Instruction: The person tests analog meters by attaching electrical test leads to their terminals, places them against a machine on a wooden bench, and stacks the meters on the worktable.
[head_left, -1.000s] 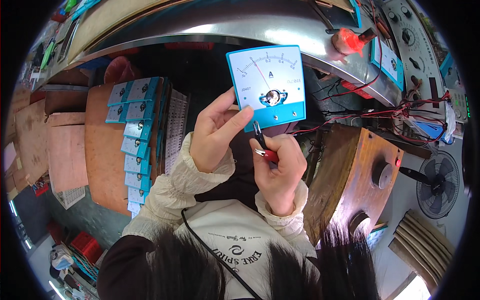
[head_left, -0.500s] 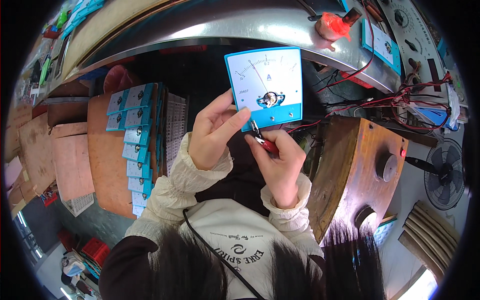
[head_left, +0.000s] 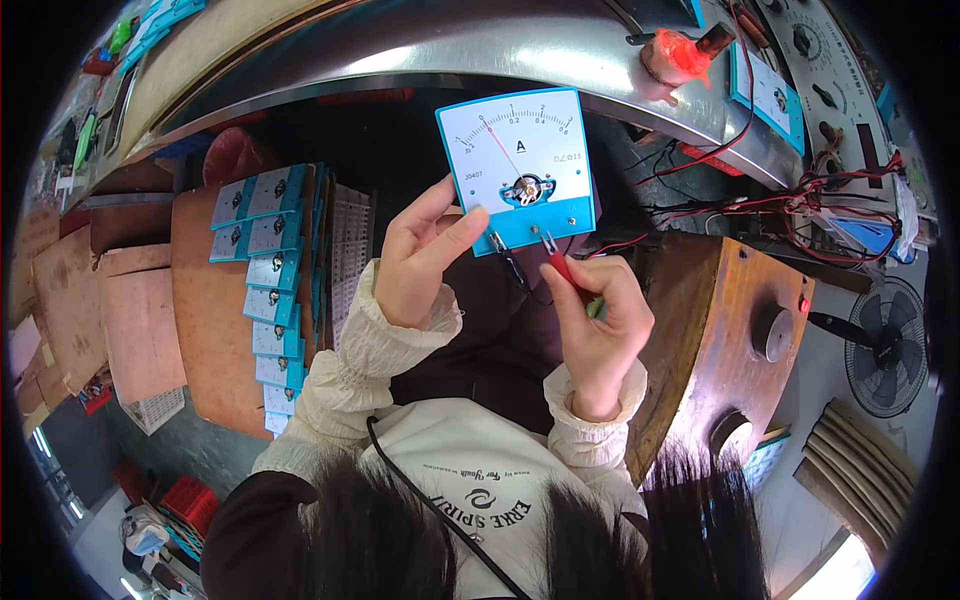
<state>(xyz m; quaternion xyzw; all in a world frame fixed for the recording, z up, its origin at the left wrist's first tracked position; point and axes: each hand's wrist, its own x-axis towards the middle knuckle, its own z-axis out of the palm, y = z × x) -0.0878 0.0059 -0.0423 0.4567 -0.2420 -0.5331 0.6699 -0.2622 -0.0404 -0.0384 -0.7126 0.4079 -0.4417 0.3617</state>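
Note:
My left hand (head_left: 420, 260) grips the lower left edge of a blue panel meter (head_left: 515, 150) with a white dial, a red needle and an exposed movement at the bottom. A black crocodile clip (head_left: 506, 260) hangs from the meter's lower left terminal. My right hand (head_left: 600, 315) is closed on a red crocodile clip (head_left: 560, 265), whose metal jaws are at the middle terminal; whether they grip it I cannot tell. Something small and green shows under those fingers.
Stacked meters (head_left: 270, 235) lie on a brown board (head_left: 200, 340) at left. A steel bench (head_left: 400, 60) crosses the top, bearing a red-topped pot (head_left: 665, 60). Right are an instrument panel (head_left: 840, 110), red and black wires (head_left: 800, 205), a wooden box (head_left: 700, 350) and a fan (head_left: 885, 345).
The black clip is now out of my right fingers, on the left terminal. My right hand has moved rightward with the red clip, up to the middle terminal. The meter has shifted slightly left.

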